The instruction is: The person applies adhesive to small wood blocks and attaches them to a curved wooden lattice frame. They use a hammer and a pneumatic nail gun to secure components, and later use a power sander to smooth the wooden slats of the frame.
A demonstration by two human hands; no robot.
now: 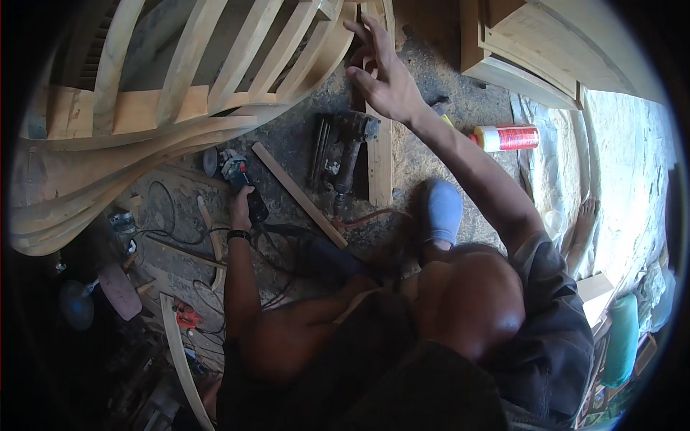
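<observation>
My left hand is wrapped around the dark body of an angle grinder, whose metal head and round disc point up and left, close to a curved wooden piece. A large slatted wooden frame, with pale curved slats and a wavy lower rail, fills the upper left. Stretched out at top centre, my right hand has its fingers spread and holds nothing. Its fingertips are nearest the frame's right end; whether they touch the wood I cannot tell. Below that hand, a dark pneumatic nail gun rests on the floor.
A flat wood strip and a board lie on the dusty floor. To the right are a red-and-white bottle and a wooden cabinet piece. Cables tangle at left, near a red tool. My shoe is near centre.
</observation>
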